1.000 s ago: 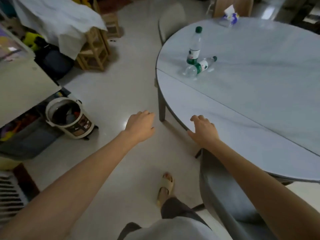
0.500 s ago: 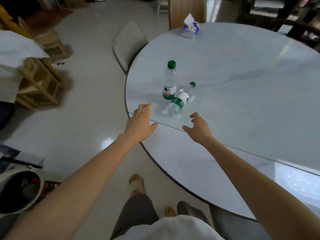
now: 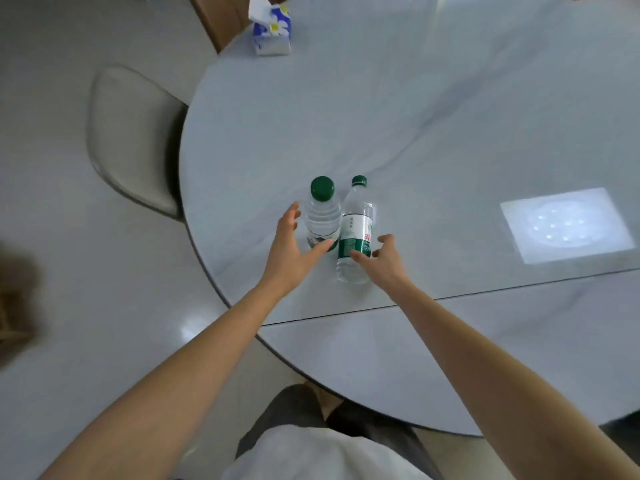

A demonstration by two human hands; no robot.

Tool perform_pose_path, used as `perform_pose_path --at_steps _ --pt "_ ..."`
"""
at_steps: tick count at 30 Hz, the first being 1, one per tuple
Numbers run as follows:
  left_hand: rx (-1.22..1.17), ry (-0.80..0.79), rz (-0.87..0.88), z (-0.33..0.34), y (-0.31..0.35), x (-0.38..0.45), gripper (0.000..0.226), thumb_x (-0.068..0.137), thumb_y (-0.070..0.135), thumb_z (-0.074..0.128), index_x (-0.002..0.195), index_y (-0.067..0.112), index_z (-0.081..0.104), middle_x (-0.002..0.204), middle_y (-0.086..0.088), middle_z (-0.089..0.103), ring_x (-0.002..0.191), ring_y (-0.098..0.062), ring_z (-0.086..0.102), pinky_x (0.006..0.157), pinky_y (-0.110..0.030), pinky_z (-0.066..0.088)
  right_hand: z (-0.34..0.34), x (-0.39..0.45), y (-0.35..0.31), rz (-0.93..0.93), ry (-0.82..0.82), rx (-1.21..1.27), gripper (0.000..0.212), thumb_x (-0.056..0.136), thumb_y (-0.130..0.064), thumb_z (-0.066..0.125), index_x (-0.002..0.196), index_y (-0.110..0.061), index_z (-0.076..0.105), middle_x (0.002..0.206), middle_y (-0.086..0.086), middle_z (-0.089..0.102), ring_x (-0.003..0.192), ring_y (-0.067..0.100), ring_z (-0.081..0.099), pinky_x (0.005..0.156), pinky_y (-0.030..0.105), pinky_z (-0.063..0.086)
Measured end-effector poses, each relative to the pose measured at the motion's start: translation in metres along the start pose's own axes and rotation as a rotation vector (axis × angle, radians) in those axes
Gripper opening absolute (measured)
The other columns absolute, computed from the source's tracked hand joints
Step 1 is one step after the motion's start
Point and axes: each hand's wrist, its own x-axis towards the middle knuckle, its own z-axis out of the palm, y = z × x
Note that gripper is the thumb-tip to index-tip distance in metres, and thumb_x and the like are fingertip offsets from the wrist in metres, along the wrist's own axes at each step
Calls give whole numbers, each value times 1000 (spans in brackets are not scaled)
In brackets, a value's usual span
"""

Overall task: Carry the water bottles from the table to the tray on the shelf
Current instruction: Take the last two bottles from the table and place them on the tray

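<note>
Two clear water bottles with green caps and green labels rest on the round marble table (image 3: 450, 133). The upright bottle (image 3: 322, 213) stands on the left; the lying bottle (image 3: 355, 233) is on its side right beside it, cap pointing away. My left hand (image 3: 294, 247) is open, fingers spread around the upright bottle's left side, thumb at its base. My right hand (image 3: 384, 259) is open too, fingertips touching the lying bottle's label. Neither hand has closed on a bottle. No tray or shelf is in view.
A blue flowered tissue pack (image 3: 272, 31) sits at the table's far edge. A grey chair (image 3: 135, 140) is tucked in at the left of the table. A bright light reflection (image 3: 561, 225) lies on the tabletop to the right. Pale tiled floor surrounds the table.
I have stepped up to the table, and both hands have reached forward from the table's edge to the two bottles. The bottles themselves have not moved.
</note>
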Motion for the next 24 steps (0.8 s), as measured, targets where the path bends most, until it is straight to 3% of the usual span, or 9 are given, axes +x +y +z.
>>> perform_pose_path --at_steps 3,6,9,12,16,19,22,24 --pt "-38 -69 57 5 -2 23 86 75 36 79 145 28 30 141 9 46 127 -4 47 101 -21 40 17 13 -5 9 43 33 68 77 -34 78 127 -9 37 112 9 62 93 23 60 80 37 49" --pt "-105 -73 59 8 2 34 76 71 29 83 134 26 41 119 12 63 107 0 61 90 -19 50 20 19 -12 41 56 1 64 75 -28 80 120 -9 38 108 7 60 92 24 60 81 40 52" --pt "-129 -70 59 8 2 35 62 70 25 85 121 28 49 104 19 65 95 7 63 82 -13 50 7 18 -4 75 27 -99 62 74 -23 78 119 -8 39 104 7 56 91 25 56 77 38 50" --pt "-151 -75 74 5 5 36 58 71 21 85 116 32 49 100 20 64 89 11 61 75 -5 47 -12 10 13 50 14 -307 59 75 -21 76 119 -7 39 113 13 53 98 30 53 74 35 43" --pt "-189 -39 76 12 9 36 54 72 21 84 115 27 52 100 17 65 87 4 63 73 -10 49 -17 6 29 -12 105 -585 60 82 -32 66 128 -9 36 120 11 47 112 32 46 84 39 41" --pt "-208 -23 80 14 7 37 54 72 21 84 114 31 52 102 14 66 89 0 63 74 -12 50 -15 12 33 -120 205 -733 61 85 -40 62 131 -10 36 118 8 50 107 31 50 73 37 41" --pt "-234 -11 74 14 5 37 55 69 27 84 111 41 51 105 13 66 95 -3 64 78 -15 51 -24 17 29 -127 198 -676 53 82 -42 64 119 -12 40 99 4 54 88 31 52 63 33 36" --pt "-274 -24 29 14 5 33 54 71 28 83 115 35 53 106 15 67 99 -4 65 85 -21 52 -31 15 26 -78 182 -472 49 77 -41 68 107 -13 43 86 2 57 78 30 53 60 34 39"
